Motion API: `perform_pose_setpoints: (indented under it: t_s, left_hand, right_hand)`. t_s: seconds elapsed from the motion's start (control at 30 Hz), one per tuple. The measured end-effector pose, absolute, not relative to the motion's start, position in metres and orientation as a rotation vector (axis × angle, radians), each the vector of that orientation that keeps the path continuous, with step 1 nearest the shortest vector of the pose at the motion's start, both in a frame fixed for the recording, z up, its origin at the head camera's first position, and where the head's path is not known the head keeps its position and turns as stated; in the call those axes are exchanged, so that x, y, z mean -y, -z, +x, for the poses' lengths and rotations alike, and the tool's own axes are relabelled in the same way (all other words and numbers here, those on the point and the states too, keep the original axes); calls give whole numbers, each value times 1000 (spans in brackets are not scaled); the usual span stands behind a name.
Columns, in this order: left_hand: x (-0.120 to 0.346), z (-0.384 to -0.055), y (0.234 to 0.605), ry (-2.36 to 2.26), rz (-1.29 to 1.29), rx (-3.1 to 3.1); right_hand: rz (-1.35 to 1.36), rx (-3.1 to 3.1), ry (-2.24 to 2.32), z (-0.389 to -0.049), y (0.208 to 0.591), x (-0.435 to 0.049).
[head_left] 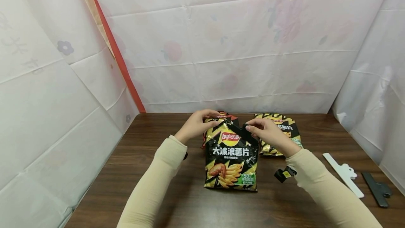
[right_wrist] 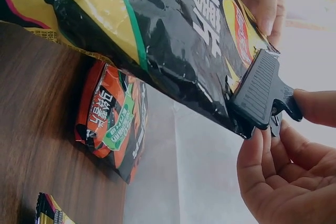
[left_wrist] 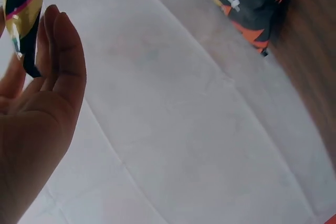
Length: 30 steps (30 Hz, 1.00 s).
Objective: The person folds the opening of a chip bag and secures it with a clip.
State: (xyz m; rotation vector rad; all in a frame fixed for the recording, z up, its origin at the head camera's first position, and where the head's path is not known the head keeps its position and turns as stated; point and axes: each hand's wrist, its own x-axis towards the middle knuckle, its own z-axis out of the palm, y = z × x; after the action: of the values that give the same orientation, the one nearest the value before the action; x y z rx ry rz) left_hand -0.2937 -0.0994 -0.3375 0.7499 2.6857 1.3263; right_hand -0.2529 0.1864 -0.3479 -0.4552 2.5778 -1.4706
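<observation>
A black and gold potato chip bag stands upright over the table, its front facing me. My left hand holds its top left corner; in the left wrist view the bag's edge lies between the fingers and thumb of that hand. Across the top right of the bag sits a black clip. My right hand pinches the clip's handle, and the right wrist view shows the thumb on one lever of the clip with fingers below it.
Behind the held bag, a red chip bag is partly hidden. Another black and gold chip bag lies back right, partly behind my right hand. Toward the right edge are a white clip and a second black clip. A pale curtain hangs behind the table.
</observation>
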Motion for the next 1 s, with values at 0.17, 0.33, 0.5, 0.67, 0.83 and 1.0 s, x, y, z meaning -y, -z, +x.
perform_pose_setpoints:
  t_s: [0.17,0.33,0.5,0.67,0.83,1.0]
  left_hand:
    - [107,-288,350,-1478,683,-2655]
    - [111,-280,362,-1607,657,-2592]
    - [112,-269,373,-1728,584,-2498]
    - [113,-259,384,-1823,466,-2409]
    - [112,-251,395,-1842,398,-2355]
    - [112,-243,403,-1818,402,-2302]
  right_hand:
    - [-445,-2570,1481,-253,349,-186]
    - [-432,-2569,1483,-253,349,-185]
    - [-429,-2565,1488,-253,348,-185]
    - [-425,-2562,1493,-252,347,-185]
    - [-402,-2562,1498,-252,347,-185]
    - [-394,-2566,1509,-252,349,-185]
